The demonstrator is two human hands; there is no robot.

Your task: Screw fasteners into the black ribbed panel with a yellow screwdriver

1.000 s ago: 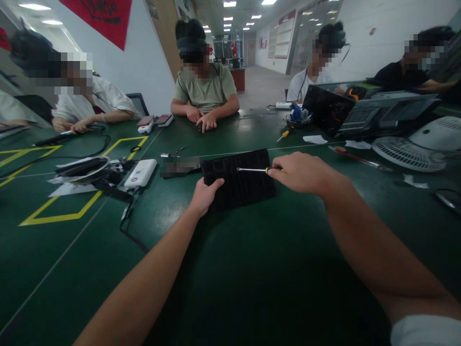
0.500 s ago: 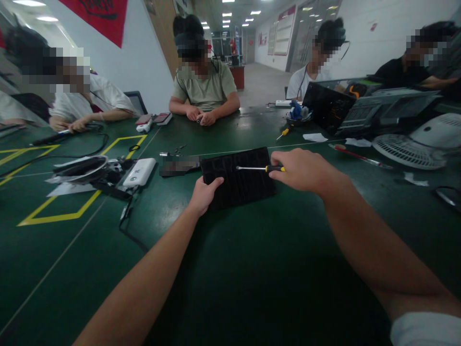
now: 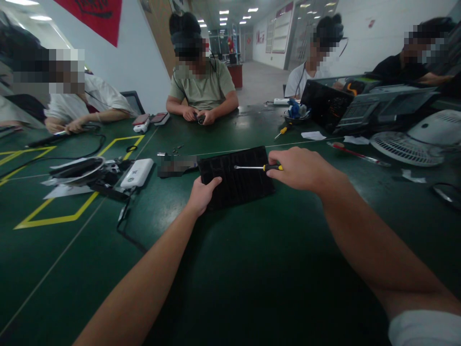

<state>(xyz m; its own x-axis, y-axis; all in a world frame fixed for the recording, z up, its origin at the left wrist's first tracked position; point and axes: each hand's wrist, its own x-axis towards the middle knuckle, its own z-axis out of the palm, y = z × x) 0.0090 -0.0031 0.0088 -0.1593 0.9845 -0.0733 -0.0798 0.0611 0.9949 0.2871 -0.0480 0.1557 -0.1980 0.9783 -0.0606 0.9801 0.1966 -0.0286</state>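
My left hand (image 3: 202, 194) grips the left end of a flat black rectangular panel (image 3: 241, 185), thumb on its face and fingers hidden behind. The panel is tilted up toward me, with ridges or recesses showing faintly. In my right hand (image 3: 297, 168) is a screwdriver (image 3: 252, 167), its black-and-yellow handle between the fingers. The shaft points left across the panel, and its tip is at the panel's face; whether it touches a screw I cannot tell. Left of the panel lies a dark flat piece (image 3: 176, 166), partly blurred out, with several small bits (image 3: 178, 149) behind it.
Left are a white power bank (image 3: 137, 173) with a cable and a pile of black gear (image 3: 79, 172). A yellow screwdriver (image 3: 283, 130), paper scraps (image 3: 313, 135), a red-and-clear stick (image 3: 358, 154), a white fan (image 3: 410, 146) and a computer case (image 3: 387, 110) lie right. Several people sit around the table.
The whole view has shifted slightly. My hands, the panel and the screwdriver keep nearly the same position. The person opposite has moved their hands a little apart, showing a dark object.
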